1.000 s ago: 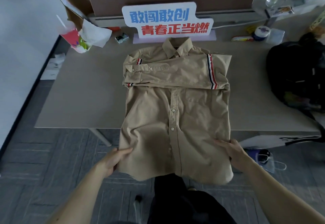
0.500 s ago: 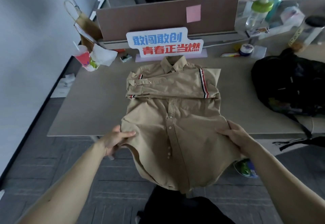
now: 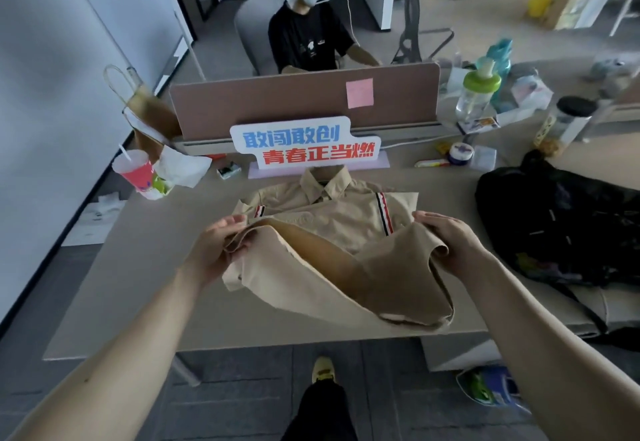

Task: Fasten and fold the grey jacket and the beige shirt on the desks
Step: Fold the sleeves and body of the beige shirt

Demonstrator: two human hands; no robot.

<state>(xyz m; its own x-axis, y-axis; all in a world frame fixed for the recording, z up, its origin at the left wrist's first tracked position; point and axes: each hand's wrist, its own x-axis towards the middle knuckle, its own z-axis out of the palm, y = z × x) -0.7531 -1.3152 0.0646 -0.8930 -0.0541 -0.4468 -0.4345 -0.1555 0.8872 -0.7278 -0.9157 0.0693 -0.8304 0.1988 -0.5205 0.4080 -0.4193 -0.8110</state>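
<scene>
Shirt: the beige shirt [image 3: 346, 229] lies mid-desk [image 3: 145, 267], bottom half lifted up.
Left hand [image 3: 216, 250]: at 9 o'clock of the shirt, fingers pinched on the hem.
Right hand [image 3: 450, 236]: at 3 o'clock, fingers clamped on the hem.

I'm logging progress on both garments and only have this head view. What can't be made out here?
- Grey jacket: none in the head view; the black heap on the right is too dark to identify.
- Shirt buttons: hidden by its raised hem.
- Left hand and right hand: fingers partly under cloth.
- Floor packet: too blurred to identify.
</scene>
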